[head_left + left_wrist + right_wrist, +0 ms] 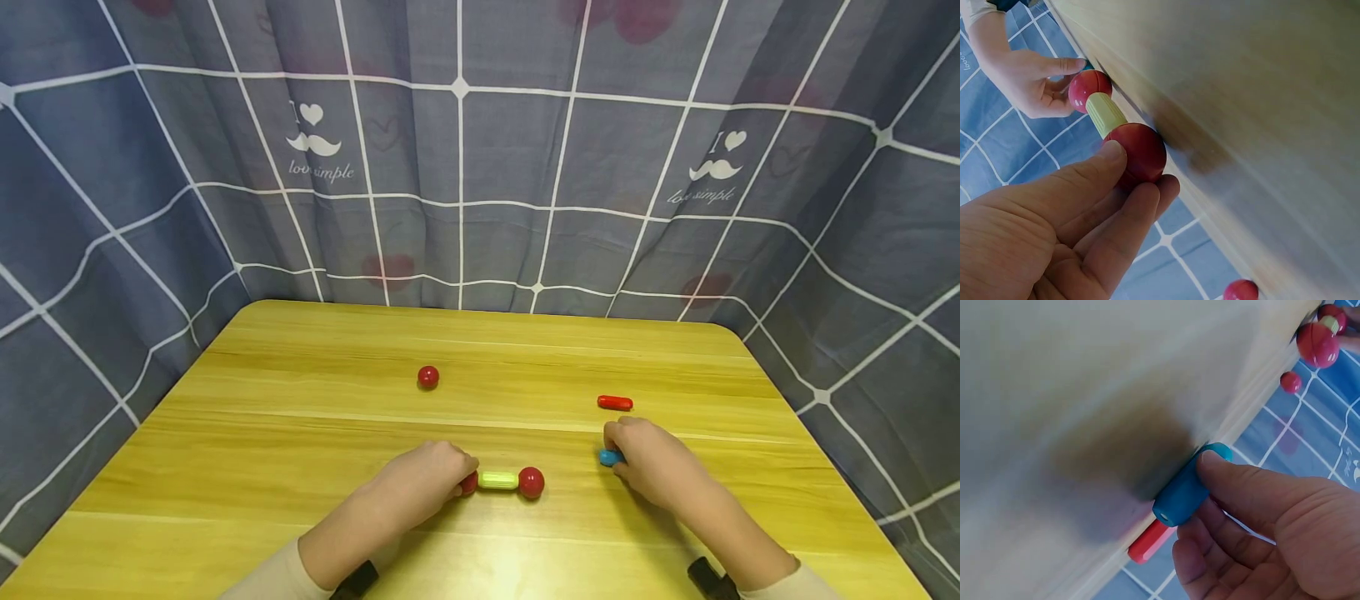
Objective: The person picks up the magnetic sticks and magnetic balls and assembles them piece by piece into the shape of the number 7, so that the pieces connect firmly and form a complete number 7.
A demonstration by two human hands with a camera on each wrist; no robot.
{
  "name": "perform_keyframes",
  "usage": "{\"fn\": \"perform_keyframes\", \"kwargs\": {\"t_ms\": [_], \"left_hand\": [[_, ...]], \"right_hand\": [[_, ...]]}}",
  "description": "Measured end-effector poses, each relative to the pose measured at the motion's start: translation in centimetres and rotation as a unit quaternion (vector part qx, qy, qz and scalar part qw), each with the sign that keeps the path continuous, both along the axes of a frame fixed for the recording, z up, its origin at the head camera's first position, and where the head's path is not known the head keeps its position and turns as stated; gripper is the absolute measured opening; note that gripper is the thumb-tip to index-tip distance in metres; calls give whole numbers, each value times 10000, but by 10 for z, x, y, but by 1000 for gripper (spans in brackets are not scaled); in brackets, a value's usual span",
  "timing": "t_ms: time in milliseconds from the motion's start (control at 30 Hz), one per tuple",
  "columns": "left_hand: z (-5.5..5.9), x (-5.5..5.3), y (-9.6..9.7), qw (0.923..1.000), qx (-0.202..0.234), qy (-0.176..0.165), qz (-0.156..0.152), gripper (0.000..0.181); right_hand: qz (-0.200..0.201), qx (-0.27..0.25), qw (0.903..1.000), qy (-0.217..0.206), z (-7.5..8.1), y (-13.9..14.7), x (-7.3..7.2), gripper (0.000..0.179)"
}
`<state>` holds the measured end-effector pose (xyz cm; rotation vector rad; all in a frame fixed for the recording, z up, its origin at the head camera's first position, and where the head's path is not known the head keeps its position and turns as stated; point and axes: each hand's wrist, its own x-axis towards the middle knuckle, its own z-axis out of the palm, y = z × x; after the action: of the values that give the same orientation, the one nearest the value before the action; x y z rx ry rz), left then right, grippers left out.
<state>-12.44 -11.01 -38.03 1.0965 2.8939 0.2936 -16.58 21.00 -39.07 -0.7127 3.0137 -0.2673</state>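
A yellow-green ribbed rod point(498, 480) joins two red balls like a dumbbell, lying near the front middle of the table. Its left ball point(1138, 153) is pinched between the thumb and fingers of my left hand point(422, 481). The right ball point(531, 482) is untouched. Farther right, my right hand point(654, 462) pinches a short blue rod point(1186, 492), thumb on one side and fingers on the other. In the head view most of that rod is hidden behind the hand. Just beyond the right hand lies a red rod point(615, 402).
A single red ball point(428, 377) sits farther back on the wooden table point(315, 400). Behind the table and along its sides hangs a grey-blue checked curtain point(420, 150).
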Motion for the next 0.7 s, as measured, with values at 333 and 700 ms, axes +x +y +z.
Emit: {"fn": "perform_keyframes", "kwargs": {"t_ms": [333,700], "left_hand": [[0,-1,0,9999,-67,67,-32,18],[0,-1,0,9999,-86,79,-41,20]], "right_hand": [[-99,111,9997,-196,1,-7,20,27],[292,-435,9968,-605,3,-13,38,30]]}}
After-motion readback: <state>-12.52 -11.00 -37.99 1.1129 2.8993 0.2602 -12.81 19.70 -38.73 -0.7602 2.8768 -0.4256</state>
